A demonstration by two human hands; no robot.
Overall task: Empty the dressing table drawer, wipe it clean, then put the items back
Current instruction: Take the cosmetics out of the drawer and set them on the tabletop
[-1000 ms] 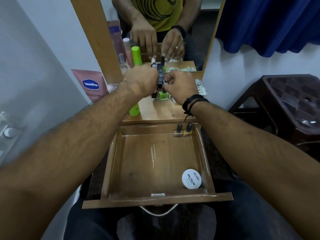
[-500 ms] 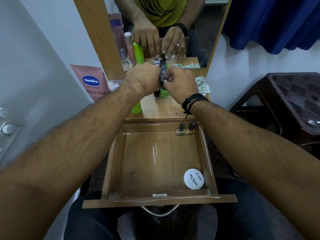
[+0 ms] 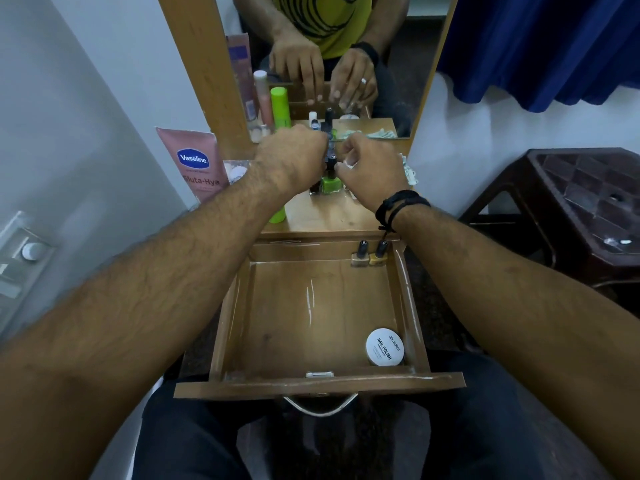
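Note:
The wooden drawer (image 3: 221, 327) is pulled out over my lap. Two nail polish bottles (image 3: 370, 255) stand in its back right corner, and a white round nail polish tub (image 3: 385, 346) lies at its front right. On the dressing table top (image 3: 332, 220), both hands reach into a cluster of nail polish bottles, among them a green bottle (image 3: 330, 184). My left hand (image 3: 294, 157) curls round a dark-capped bottle (image 3: 331, 162). My right hand (image 3: 370, 168) pinches at the same cluster from the right. Its fingertips are hidden.
A pink Vaseline tube (image 3: 197, 161) leans on the wall at left, with a green bottle (image 3: 277, 214) under my left forearm. A folded cloth (image 3: 409, 173) lies behind my right hand. The mirror (image 3: 346, 64) rises behind the table. A dark plastic stool (image 3: 588, 202) stands at right.
Both hands stay over the bottle cluster on the table top with only slight finger movement. The drawer's contents have not moved.

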